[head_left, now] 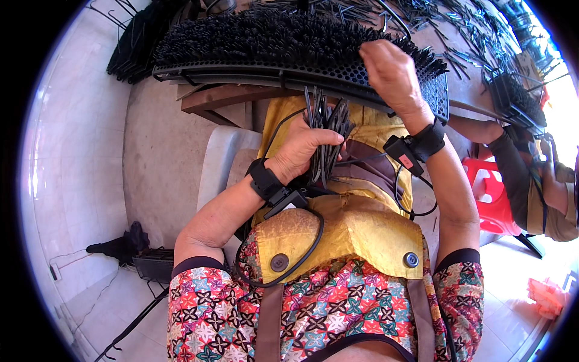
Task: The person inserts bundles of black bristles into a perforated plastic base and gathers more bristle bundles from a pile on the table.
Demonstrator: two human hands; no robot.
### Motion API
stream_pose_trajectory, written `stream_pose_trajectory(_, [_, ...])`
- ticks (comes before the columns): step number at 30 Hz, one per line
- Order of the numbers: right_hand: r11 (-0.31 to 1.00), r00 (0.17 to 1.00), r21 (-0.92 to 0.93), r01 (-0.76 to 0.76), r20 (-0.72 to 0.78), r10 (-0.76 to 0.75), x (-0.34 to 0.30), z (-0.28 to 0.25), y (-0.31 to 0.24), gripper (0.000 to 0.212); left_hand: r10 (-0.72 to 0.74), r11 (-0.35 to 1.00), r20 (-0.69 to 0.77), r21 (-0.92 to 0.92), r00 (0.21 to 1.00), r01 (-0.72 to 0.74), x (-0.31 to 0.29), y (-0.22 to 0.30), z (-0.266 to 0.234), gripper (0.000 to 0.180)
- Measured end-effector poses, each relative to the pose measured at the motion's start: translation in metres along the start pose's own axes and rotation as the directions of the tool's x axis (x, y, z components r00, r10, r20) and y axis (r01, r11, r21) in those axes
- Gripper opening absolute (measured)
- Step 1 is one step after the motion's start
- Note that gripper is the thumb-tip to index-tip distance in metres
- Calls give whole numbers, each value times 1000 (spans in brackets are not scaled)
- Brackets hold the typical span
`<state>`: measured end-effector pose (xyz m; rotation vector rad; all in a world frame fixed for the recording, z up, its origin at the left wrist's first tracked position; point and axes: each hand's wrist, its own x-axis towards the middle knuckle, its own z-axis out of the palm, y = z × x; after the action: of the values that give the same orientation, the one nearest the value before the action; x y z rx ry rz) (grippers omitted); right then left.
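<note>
My left hand [307,148] is closed round a bundle of thin black strips [327,136], held upright above my lap with the thumb across its front. Ahead of me stands a wide black perforated rack [241,71], packed with upright black strips [259,39] over most of its length. At the rack's right part, my right hand [389,72] is over the holes with its fingers bent together at the strips' edge. Whatever its fingertips hold is too small or hidden to name. Bare holes [435,96] show at the rack's right end.
Many loose black strips [446,36] lie scattered on the table behind the rack. A second, smaller filled rack [515,99] is at the right, near another person's arm [558,187] and a red plastic stool [491,199]. Black racks [142,45] lean by the left wall.
</note>
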<state>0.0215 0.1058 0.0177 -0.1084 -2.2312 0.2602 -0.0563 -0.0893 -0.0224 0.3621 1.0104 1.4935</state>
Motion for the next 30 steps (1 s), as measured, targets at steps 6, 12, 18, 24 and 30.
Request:
stream_pose_trajectory(6, [994,986,-8,-109,129,109,-5,-8,-16,13,-6,1000,-16,-26,1000,5,1,2,2,36])
stream_pose_trajectory(12, [543,619,308,-781,498,608,-43,-28,-52,25,24,1000,1,-20,1000,-23,1,1,3,33])
stream_pose_trajectory(18, [222,443,402,-888,622,646,-57,-30,-75,13,14,1000,-15,17,1000,-14,0,4,7,33])
stream_pose_trajectory(24, [342,588,616,-709,251,769,-50,-44,-57,12,-4,1000,-50,26,999,6,0,2,5,23])
stream_pose_trajectory(30, [638,733,602,-480,-123,669,-18,-48,-30,11,1,999,-21,42,1000,-1,1,0,3,20])
